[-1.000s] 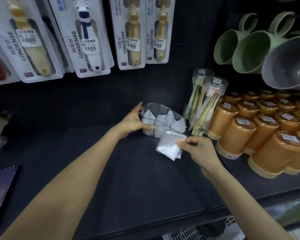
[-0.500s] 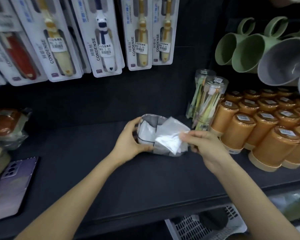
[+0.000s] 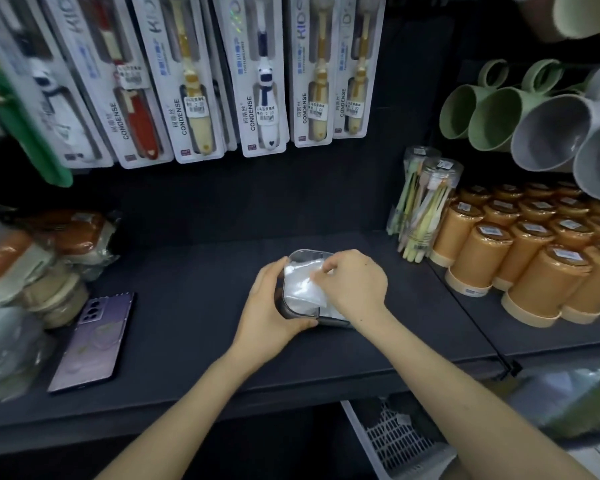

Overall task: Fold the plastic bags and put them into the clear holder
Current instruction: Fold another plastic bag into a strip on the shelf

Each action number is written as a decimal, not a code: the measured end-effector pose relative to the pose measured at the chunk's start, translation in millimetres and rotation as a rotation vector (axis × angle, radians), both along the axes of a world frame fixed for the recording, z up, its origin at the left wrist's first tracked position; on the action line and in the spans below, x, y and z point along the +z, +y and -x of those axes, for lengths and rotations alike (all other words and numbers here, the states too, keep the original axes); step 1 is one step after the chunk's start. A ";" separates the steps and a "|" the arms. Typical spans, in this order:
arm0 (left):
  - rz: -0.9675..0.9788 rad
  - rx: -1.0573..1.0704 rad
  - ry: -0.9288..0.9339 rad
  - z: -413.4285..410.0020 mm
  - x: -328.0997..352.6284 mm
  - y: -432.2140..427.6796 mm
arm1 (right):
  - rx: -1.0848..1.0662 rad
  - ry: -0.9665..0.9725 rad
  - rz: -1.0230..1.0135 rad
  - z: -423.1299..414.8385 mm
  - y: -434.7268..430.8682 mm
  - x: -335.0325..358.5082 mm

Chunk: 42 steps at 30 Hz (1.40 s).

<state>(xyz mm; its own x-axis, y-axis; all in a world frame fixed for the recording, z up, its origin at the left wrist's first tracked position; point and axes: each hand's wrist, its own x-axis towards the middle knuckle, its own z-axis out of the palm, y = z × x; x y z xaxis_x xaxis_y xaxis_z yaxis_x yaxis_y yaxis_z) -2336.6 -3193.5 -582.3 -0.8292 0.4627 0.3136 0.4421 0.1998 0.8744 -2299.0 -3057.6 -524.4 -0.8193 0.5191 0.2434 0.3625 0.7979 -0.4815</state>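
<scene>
The clear holder (image 3: pixel 305 253) stands on the black shelf (image 3: pixel 194 306), mid-frame. My left hand (image 3: pixel 269 306) grips its left wall and front, thumb along the near side. My right hand (image 3: pixel 352 284) is over the holder's top, pinching a folded white plastic bag (image 3: pixel 300 284) that lies across the opening, partly inside. More white folded bags show through the holder's lower wall, largely hidden by my right hand.
A purple phone (image 3: pixel 92 341) lies at the left of the shelf beside wrapped bundles (image 3: pixel 49 258). Orange canisters (image 3: pixel 520 258) and a clear tube of toothbrushes (image 3: pixel 425 209) stand at the right. Packaged toothbrushes (image 3: pixel 264 88) and cups (image 3: pixel 541 119) hang behind. A white basket (image 3: pixel 399 441) sits below.
My right hand has carried the folded bag from in front of the holder up over its opening and down into it. My left hand stays on the holder. The camera has tilted down.
</scene>
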 end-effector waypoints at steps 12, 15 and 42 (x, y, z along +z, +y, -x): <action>-0.003 -0.021 0.052 -12.5 4.7 -7.4 | -0.102 0.108 -0.394 -2.9 -24.1 -9.2; -0.010 -0.022 0.054 -15.1 2.8 -8.0 | -0.043 0.128 -0.415 -10.4 -21.6 -13.0; -0.029 -0.038 0.038 -14.2 -1.2 -16.3 | 0.266 0.045 -0.601 -18.7 -1.4 -7.5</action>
